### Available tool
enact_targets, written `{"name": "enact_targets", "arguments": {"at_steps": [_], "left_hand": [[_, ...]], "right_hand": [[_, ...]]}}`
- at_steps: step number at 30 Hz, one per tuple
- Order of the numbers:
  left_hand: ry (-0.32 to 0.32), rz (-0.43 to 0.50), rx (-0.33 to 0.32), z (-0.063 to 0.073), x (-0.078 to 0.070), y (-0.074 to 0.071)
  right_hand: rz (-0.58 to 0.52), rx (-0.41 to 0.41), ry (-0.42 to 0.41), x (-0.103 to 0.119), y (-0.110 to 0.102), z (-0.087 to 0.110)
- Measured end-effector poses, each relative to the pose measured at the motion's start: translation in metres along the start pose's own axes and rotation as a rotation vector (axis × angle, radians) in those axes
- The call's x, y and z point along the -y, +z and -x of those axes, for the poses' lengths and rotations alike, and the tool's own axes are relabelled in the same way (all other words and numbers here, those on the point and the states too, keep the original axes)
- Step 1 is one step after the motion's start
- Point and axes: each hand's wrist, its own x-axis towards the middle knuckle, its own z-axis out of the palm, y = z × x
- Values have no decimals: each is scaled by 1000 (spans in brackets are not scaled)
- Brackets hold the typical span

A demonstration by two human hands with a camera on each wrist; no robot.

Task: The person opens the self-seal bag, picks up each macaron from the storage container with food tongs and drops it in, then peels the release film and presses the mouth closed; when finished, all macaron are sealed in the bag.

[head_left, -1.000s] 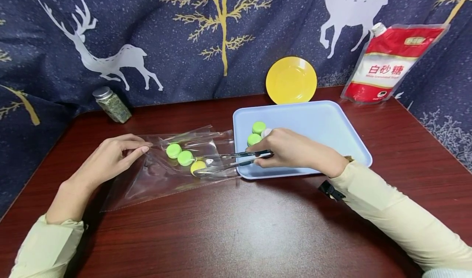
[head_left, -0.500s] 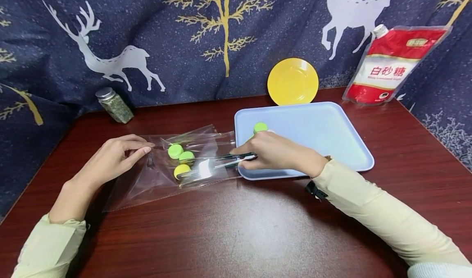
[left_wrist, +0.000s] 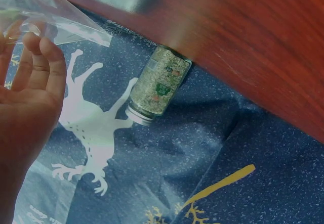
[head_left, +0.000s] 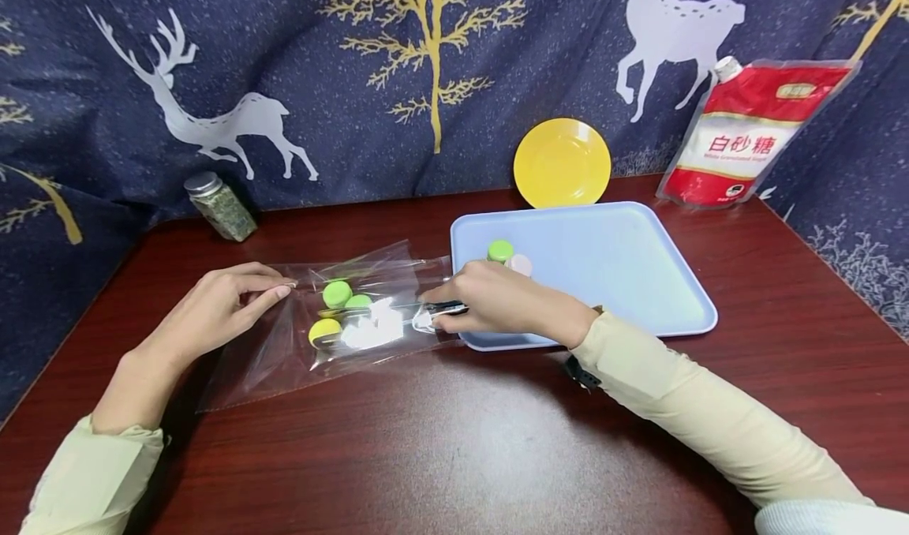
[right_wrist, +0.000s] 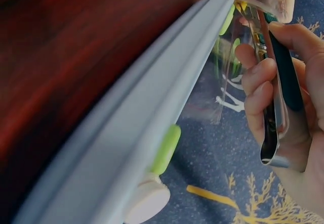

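My left hand (head_left: 206, 314) pinches the edge of a clear plastic bag (head_left: 263, 373) lying on the table. Inside the bag, a yellow macaron (head_left: 324, 331) sits at the left end of the tongs, and two green macarons (head_left: 337, 293) lie just behind. My right hand (head_left: 500, 302) grips the metal tongs (right_wrist: 288, 77), whose handles have dark grips. Their front part reaches into the bag, partly hidden by glare on the plastic. Below my right hand is the pale blue tray (head_left: 611, 267), which holds a green macaron (head_left: 500, 250) and a pale one (head_left: 521, 264).
A yellow plate (head_left: 562, 164) leans upright behind the tray. The red and white sugar pouch (head_left: 753, 136) stands at the back right, and a jar of dried herbs (head_left: 222, 207) at the back left. A dark blue patterned cloth (head_left: 341, 156) hangs behind the table.
My right hand has slid left with the tongs, going deeper into the bag. The yellow macaron has moved left, past the green ones. My left hand has stayed at the bag's edge.
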Motion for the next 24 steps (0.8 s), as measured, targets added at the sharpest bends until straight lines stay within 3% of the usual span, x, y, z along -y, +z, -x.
{"name": "enact_targets", "arguments": {"at_steps": [24], "left_hand": [[-2,3,18,-1,-3,-2]], "right_hand": [[0,37,79,4,5,-4]]}}
